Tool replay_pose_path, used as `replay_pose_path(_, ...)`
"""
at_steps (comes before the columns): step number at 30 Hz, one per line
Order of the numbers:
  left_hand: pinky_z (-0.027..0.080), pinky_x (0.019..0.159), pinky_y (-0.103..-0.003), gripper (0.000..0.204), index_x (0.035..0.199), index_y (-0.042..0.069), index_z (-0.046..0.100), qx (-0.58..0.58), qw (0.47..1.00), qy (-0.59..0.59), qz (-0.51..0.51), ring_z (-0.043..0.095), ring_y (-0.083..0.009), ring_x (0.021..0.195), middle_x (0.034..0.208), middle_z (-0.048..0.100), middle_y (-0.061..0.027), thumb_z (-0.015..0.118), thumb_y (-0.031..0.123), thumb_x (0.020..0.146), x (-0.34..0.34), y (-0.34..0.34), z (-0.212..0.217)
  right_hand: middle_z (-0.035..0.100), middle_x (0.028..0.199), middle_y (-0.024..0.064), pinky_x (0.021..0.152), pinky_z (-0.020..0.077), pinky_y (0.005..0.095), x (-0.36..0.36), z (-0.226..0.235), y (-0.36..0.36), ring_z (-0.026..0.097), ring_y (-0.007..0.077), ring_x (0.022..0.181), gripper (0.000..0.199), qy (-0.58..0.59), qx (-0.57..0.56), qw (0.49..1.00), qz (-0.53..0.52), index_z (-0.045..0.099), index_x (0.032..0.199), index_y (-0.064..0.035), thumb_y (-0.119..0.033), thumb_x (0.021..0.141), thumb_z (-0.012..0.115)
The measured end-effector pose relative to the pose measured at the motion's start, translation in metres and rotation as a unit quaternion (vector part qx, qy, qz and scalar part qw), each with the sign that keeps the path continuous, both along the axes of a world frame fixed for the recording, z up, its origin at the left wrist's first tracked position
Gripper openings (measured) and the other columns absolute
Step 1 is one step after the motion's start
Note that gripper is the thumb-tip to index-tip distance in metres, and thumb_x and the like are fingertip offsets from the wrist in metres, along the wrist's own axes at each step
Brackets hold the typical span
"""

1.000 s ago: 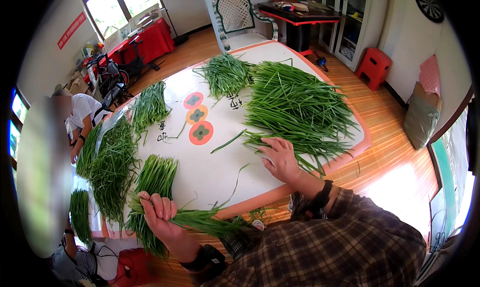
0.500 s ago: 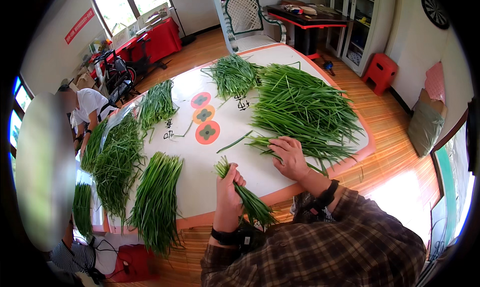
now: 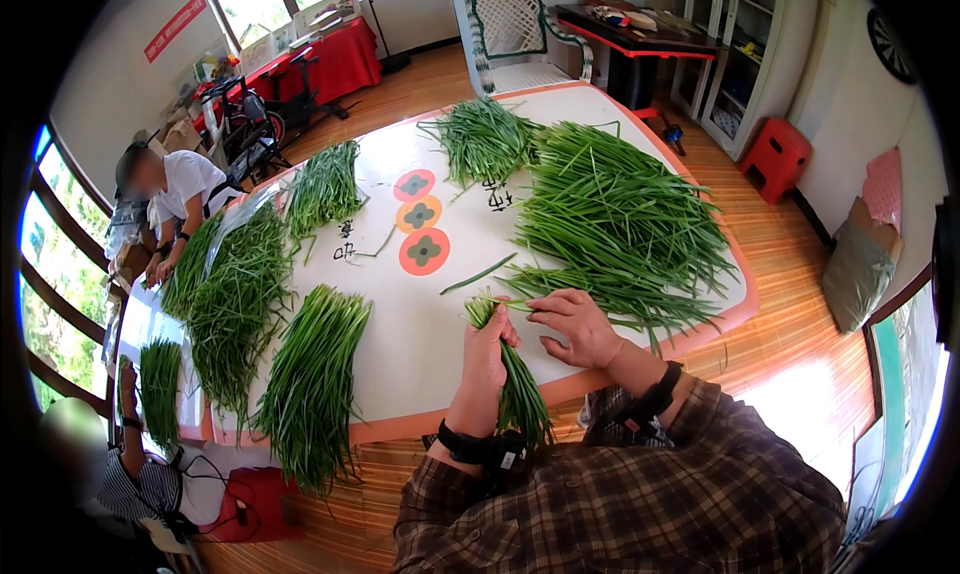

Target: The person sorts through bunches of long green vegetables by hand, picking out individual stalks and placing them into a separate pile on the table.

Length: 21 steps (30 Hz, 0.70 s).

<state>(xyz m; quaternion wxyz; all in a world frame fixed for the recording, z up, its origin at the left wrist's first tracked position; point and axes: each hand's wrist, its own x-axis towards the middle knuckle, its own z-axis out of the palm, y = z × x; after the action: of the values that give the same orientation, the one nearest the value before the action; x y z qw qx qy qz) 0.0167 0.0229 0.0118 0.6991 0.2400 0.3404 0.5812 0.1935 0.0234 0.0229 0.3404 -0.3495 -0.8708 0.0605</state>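
My left hand (image 3: 486,352) is closed round a small bundle of green chives (image 3: 523,399). Their pale cut ends stick up above the fist, and the leaves hang down past the table's near edge. Close beside it, my right hand (image 3: 580,332) pinches a few pale stalks (image 3: 515,304) at the top of that bundle. Beyond the right hand spreads a large loose pile of chives (image 3: 620,209). A single loose stalk (image 3: 480,273) lies on the white table (image 3: 410,349) left of that pile.
A neat bunch of chives (image 3: 315,374) overhangs the near edge at left. More heaps (image 3: 235,324) lie further left, with smaller bunches (image 3: 480,139) at the back. Two other people work along the left side. A lattice armchair (image 3: 515,34) and a red stool (image 3: 775,161) stand beyond the table.
My right hand has left the edge of the large pile and come to the bundle's top with stalks. My left hand has shifted right and slightly up, holding the bundle more upright.
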Motion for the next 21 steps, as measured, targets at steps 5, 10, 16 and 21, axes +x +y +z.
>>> replay_pose_path(5, 0.033, 0.051, -0.025, 0.016, 0.096, 0.004, 0.052, 0.019, 0.998, -0.015, 0.063, 0.035, -0.0091, 0.052, 0.059, 0.036, 0.0024, 0.056, 0.017, 0.088, -0.012, -0.004, 0.015, 0.057, 0.105, 0.0016, 0.088, 0.0379, 0.038, -0.001, -0.004, 0.0, 0.049, 0.0244, 0.102, 0.029, -0.02, 0.002, 0.999, -0.028, 0.061, 0.097, -0.0105, -0.013, 0.069, 0.063)
replay_pose_path(10, 0.036, 0.054, -0.025, 0.019, 0.095, 0.003, 0.05, 0.109, 0.983, 0.005, 0.145, 0.038, -0.0098, 0.058, 0.063, 0.039, 0.0006, 0.055, 0.021, 0.089, -0.049, -0.014, 0.048, 0.058, 0.101, 0.0017, 0.085, 0.0385, 0.0377, 0.0, -0.008, 0.002, 0.05, 0.0242, 0.099, 0.022, 0.009, 0.003, 0.997, -0.076, 0.061, 0.092, -0.0101, -0.009, 0.07, 0.06)
replay_pose_path(16, 0.041, 0.065, -0.028, 0.022, 0.101, 0.007, 0.047, 0.167, 0.918, 0.018, 0.359, 0.045, -0.0128, 0.069, 0.079, 0.047, -0.0021, 0.048, 0.028, 0.092, -0.084, -0.049, 0.113, 0.057, 0.1, 0.0033, 0.082, 0.0392, 0.0378, 0.001, -0.012, 0.005, 0.05, 0.0251, 0.097, 0.024, 0.048, 0.01, 0.992, -0.113, 0.061, 0.094, -0.0098, -0.006, 0.07, 0.059)
replay_pose_path(21, 0.036, 0.054, -0.024, 0.018, 0.1, 0.008, 0.047, 0.385, 0.903, -0.066, 0.179, 0.038, -0.0099, 0.057, 0.069, 0.036, -0.0006, 0.043, 0.025, 0.094, -0.143, -0.079, 0.121, 0.056, 0.102, 0.0047, 0.081, 0.0391, 0.0384, 0.001, -0.009, 0.004, 0.05, 0.0257, 0.096, 0.028, 0.05, -0.005, 0.988, -0.148, 0.062, 0.098, -0.012, -0.007, 0.07, 0.059)
